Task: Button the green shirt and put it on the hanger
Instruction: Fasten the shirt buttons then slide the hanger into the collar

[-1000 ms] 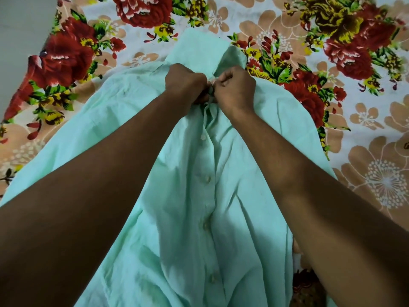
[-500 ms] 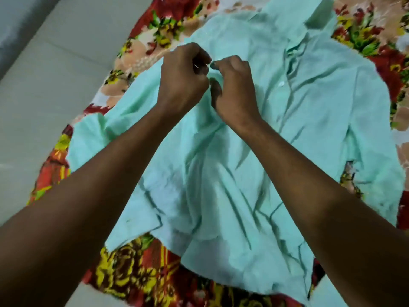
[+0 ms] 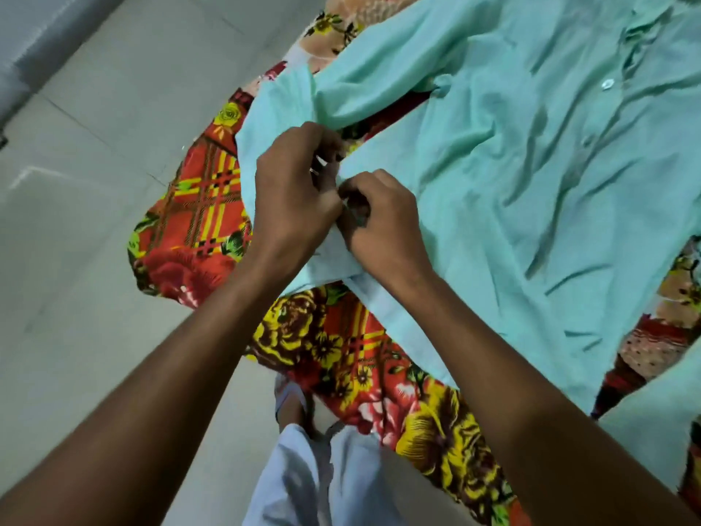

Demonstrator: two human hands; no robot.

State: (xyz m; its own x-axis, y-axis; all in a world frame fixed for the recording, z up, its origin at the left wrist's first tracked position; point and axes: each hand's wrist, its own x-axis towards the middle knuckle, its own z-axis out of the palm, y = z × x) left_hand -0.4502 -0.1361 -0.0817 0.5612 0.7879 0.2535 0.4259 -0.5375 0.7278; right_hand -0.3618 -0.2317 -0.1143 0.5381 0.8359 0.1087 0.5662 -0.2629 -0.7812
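Note:
The pale green shirt (image 3: 531,176) lies spread and creased on a floral bedspread, its front placket with white buttons running toward the upper right. One sleeve stretches out to the left edge of the bed. My left hand (image 3: 292,195) and my right hand (image 3: 379,225) are side by side at that sleeve's cuff end, both pinching its fabric between fingers and thumbs. Whatever sits between the fingertips is too small to make out. No hanger is in view.
The red and yellow floral bedspread (image 3: 333,347) hangs over the bed's edge. Grey tiled floor (image 3: 83,222) fills the left side. My light trouser legs (image 3: 322,480) and a foot show at the bottom, close to the bed.
My hands have left the shirt's front near the collar and moved to the left sleeve's end. The view has swung left and down, bringing the floor and bed edge in.

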